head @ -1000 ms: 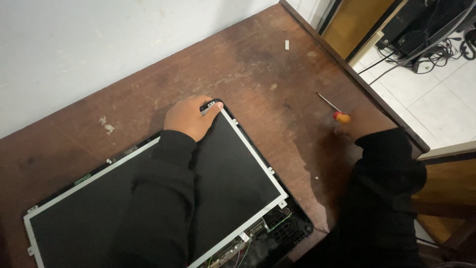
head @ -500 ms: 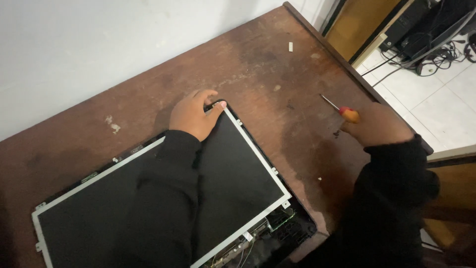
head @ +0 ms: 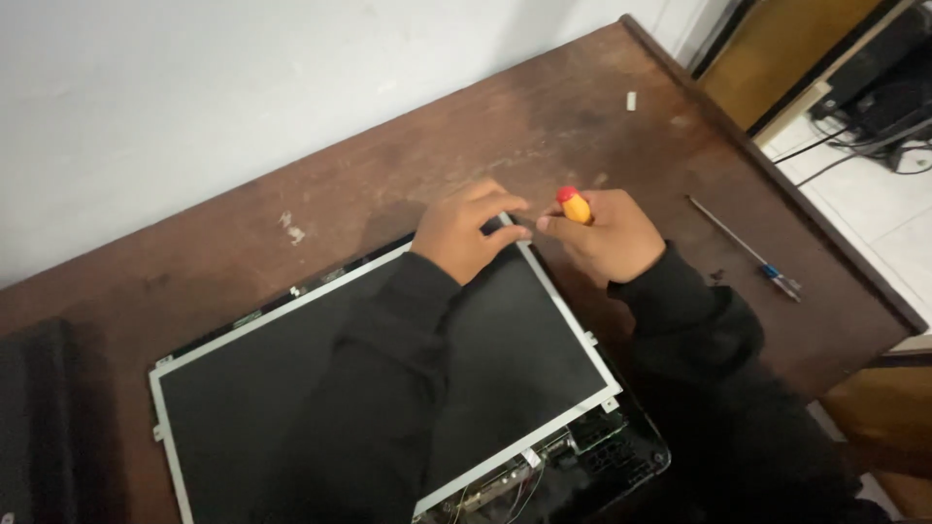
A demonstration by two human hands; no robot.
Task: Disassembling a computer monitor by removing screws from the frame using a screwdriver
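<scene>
Both hands meet at the bare screen panel's [head: 388, 388] top corner — left hand [head: 464, 233] pressing the frame, right hand [head: 607, 236] gripping an orange-handled screwdriver [head: 573, 205] — panel not yet lifted off the tabletop [head: 602, 107].

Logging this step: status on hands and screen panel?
Left hand pressing the screen panel top corner. Right hand gripping orange-handled screwdriver at that corner. Second screwdriver lying apart on the table, nothing blocking.
</scene>
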